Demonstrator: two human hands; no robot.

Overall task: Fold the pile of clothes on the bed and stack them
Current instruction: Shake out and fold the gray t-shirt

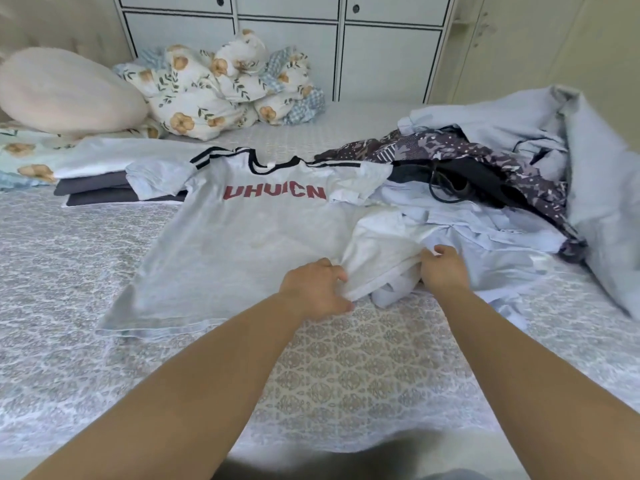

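A pale grey T-shirt (221,244) with red letters and a black-striped collar lies spread face up on the bed. My left hand (317,289) pinches its lower right hem, which is bunched up. My right hand (441,270) grips the same bunched white cloth a little further right. To the right lies a loose pile of clothes (485,188): pale blue garments, a dark patterned piece and a black one with a cord. A small stack of folded dark clothes (93,192) sits at the left, partly under the shirt's sleeve.
The bed (363,368) has a grey patterned cover. A cream pillow (65,91) and a bundled floral quilt (221,88) lie at the head. White cabinets (381,50) stand behind the bed. A pale blue sheet (602,188) is heaped at the right edge.
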